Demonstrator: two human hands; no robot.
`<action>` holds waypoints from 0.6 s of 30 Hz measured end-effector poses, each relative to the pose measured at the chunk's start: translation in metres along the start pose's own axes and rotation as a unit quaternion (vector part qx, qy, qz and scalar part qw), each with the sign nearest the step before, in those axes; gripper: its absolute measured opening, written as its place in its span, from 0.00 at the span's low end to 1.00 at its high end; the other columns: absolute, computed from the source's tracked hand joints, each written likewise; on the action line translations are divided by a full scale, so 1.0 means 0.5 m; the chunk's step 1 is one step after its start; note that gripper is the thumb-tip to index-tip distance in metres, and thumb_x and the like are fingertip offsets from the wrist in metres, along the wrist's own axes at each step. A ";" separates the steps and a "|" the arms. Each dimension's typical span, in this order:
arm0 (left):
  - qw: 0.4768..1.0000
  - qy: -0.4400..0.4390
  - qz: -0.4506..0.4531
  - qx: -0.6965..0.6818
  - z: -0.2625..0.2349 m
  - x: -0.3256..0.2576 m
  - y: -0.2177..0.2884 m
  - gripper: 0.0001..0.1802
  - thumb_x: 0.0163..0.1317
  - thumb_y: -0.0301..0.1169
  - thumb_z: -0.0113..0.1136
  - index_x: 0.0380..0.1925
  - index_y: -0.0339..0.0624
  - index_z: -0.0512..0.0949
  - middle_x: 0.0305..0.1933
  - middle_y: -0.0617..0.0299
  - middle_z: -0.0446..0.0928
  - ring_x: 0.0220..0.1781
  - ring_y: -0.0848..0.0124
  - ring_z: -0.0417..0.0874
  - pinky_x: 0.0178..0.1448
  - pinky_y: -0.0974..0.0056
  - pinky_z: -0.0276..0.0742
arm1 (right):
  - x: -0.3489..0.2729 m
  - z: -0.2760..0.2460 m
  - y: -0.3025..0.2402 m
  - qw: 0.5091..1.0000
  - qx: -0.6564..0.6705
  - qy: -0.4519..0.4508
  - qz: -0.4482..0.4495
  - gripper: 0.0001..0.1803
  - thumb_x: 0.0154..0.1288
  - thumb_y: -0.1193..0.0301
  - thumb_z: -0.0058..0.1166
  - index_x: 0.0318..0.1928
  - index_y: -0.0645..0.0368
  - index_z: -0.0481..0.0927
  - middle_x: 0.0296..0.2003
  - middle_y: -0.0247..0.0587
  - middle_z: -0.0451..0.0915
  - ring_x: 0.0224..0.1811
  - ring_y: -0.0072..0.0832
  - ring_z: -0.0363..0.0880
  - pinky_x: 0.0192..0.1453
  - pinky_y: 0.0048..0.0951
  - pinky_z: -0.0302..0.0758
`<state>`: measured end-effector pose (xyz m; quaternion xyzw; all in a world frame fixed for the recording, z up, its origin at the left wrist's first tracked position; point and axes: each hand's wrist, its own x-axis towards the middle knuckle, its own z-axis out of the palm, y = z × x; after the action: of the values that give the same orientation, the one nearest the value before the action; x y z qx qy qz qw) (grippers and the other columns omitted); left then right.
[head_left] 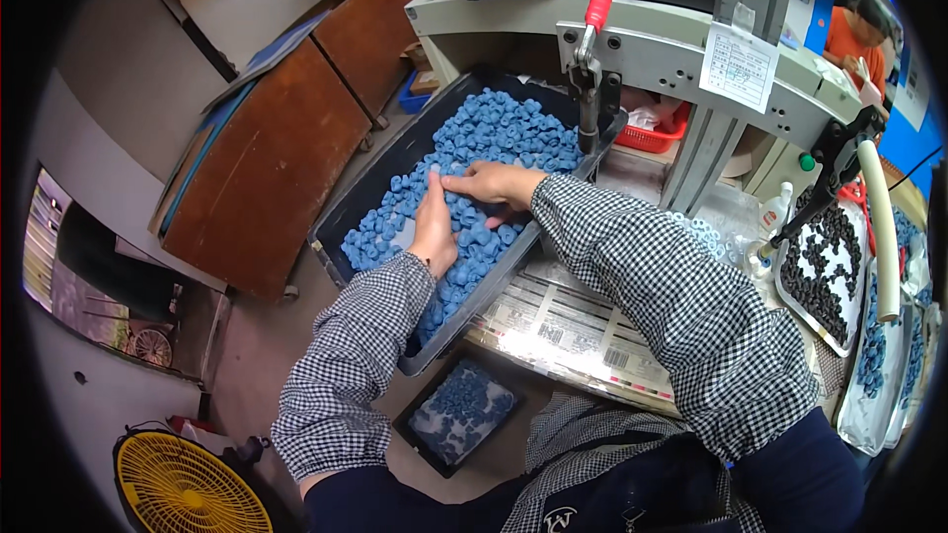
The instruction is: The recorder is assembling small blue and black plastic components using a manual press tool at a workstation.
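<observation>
Small blue ring-like parts (509,128) fill a large black tray (459,328), with a pale patch of bottom showing among them. Over the middle of the heap is my left hand (432,229), its fingers stretched upward and held close together. From the right reaches my right hand (492,184), one finger extended to my left fingertips and the lower fingers spread over the parts. At the meeting fingertips I cannot make out anything held. Checked sleeves cover both my forearms.
A clamp with a red handle (598,8) overhangs the tray's right corner. A second black tray (462,413) of blue parts sits below. Black parts (822,262) lie on a white tray at right. A yellow fan (188,484) stands lower left. Another person (851,44) sits far right.
</observation>
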<state>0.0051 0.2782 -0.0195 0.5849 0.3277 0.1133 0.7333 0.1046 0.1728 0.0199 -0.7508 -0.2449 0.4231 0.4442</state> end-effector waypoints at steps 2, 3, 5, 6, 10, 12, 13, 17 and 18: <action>1.000 0.010 0.008 -0.002 0.024 -0.004 0.013 0.43 0.72 0.67 0.42 0.76 0.50 0.58 0.84 0.55 0.47 0.85 0.53 0.40 0.78 0.32 0.38 | 0.015 -0.001 0.015 0.997 0.031 0.073 -0.021 0.38 0.70 0.43 0.55 0.67 0.60 0.71 0.61 0.53 0.75 0.41 0.38 0.86 0.28 0.30 0.85; 0.999 0.030 0.016 -0.008 0.026 -0.008 0.019 0.42 0.73 0.64 0.44 0.75 0.48 0.59 0.83 0.54 0.50 0.84 0.54 0.44 0.78 0.34 0.42 | 0.008 0.004 0.011 0.997 0.032 0.072 -0.022 0.38 0.70 0.43 0.55 0.67 0.60 0.71 0.61 0.53 0.75 0.41 0.38 0.86 0.28 0.30 0.85; 0.996 0.054 0.046 -0.057 0.033 -0.019 0.022 0.35 0.75 0.57 0.49 0.71 0.44 0.66 0.78 0.53 0.60 0.81 0.57 0.53 0.78 0.43 0.50 | -0.010 0.012 0.006 0.992 0.031 0.094 -0.076 0.36 0.70 0.44 0.54 0.66 0.59 0.73 0.59 0.56 0.77 0.36 0.40 0.87 0.28 0.30 0.85; 0.992 0.075 0.083 -0.057 0.032 -0.020 0.022 0.31 0.76 0.53 0.50 0.68 0.43 0.69 0.75 0.54 0.65 0.78 0.59 0.58 0.77 0.46 0.52 | -0.015 0.016 0.000 0.989 -0.013 0.118 -0.082 0.34 0.70 0.45 0.53 0.65 0.58 0.75 0.57 0.58 0.79 0.43 0.46 0.86 0.41 0.35 0.86; 0.979 0.106 0.153 -0.079 0.044 -0.038 0.033 0.22 0.76 0.46 0.52 0.59 0.43 0.77 0.63 0.59 0.76 0.69 0.63 0.71 0.65 0.53 0.71 | -0.044 0.052 0.004 0.947 -0.088 0.246 -0.187 0.32 0.71 0.45 0.50 0.64 0.55 0.76 0.57 0.67 0.76 0.60 0.55 0.76 0.65 0.46 0.75; 0.980 0.098 0.142 -0.099 0.062 -0.074 0.052 0.19 0.75 0.47 0.52 0.54 0.47 0.79 0.57 0.64 0.77 0.59 0.66 0.76 0.46 0.54 0.80 | -0.058 0.055 0.009 0.941 -0.072 0.265 -0.199 0.32 0.71 0.46 0.49 0.64 0.55 0.76 0.57 0.68 0.75 0.60 0.55 0.77 0.64 0.46 0.75; 0.981 0.095 0.141 -0.098 0.065 -0.087 0.055 0.19 0.75 0.47 0.52 0.54 0.47 0.79 0.57 0.64 0.77 0.59 0.66 0.76 0.46 0.54 0.80 | -0.067 0.060 0.010 0.934 -0.057 0.278 -0.215 0.32 0.72 0.46 0.49 0.64 0.55 0.75 0.57 0.69 0.74 0.59 0.56 0.77 0.62 0.45 0.76; 0.980 0.102 0.147 -0.081 0.076 -0.135 0.066 0.18 0.75 0.48 0.52 0.55 0.52 0.78 0.58 0.66 0.76 0.56 0.67 0.77 0.44 0.56 0.78 | -0.119 0.070 0.007 0.933 0.005 0.273 -0.235 0.32 0.72 0.46 0.49 0.65 0.55 0.74 0.58 0.68 0.73 0.58 0.58 0.77 0.62 0.46 0.76; 0.979 0.098 0.157 -0.088 0.088 -0.148 0.071 0.19 0.75 0.48 0.52 0.55 0.52 0.78 0.58 0.66 0.76 0.56 0.67 0.77 0.44 0.55 0.78 | -0.133 0.071 0.009 0.922 0.003 0.303 -0.243 0.29 0.72 0.47 0.51 0.63 0.53 0.76 0.50 0.66 0.77 0.60 0.48 0.75 0.54 0.41 0.80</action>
<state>-0.0164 0.2133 0.0438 0.5486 0.2911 0.3118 0.7191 0.0398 0.1376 0.0349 -0.7591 -0.2722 0.0554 0.5887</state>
